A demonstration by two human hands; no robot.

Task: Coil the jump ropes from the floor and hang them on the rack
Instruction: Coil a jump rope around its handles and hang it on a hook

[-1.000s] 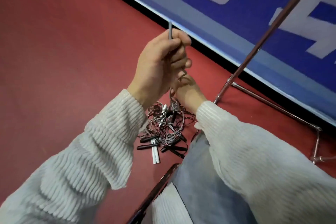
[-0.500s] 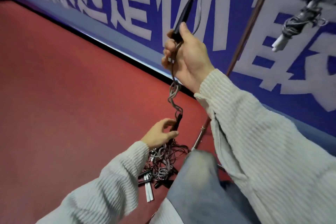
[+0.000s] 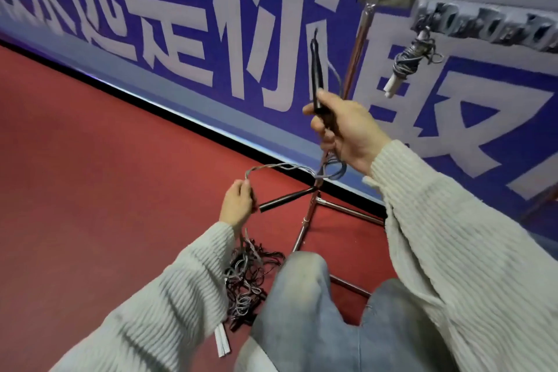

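Overhead, the right hand (image 3: 350,127) held one black handle (image 3: 317,75) upright in a curled grip, while the left hand (image 3: 238,205) pinched the rope (image 3: 271,167) beside the other handle (image 3: 285,199). More tangled jump ropes (image 3: 247,278) lay on the floor (image 3: 105,190), one coiled rope (image 3: 410,59) hung on the rack (image 3: 356,48).

hands (image 3: 347,127): 2 | black handles (image 3: 317,75): 2 | hung coils (image 3: 407,60): 1 | floor ropes (image 3: 244,287): several, perhaps

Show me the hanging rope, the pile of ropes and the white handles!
hanging rope (image 3: 408,60): head view, on its wound grey coil under the rack.
pile (image 3: 246,276): head view, middle of the tangle on the floor.
white handles (image 3: 221,341): head view, on the pair's middle.
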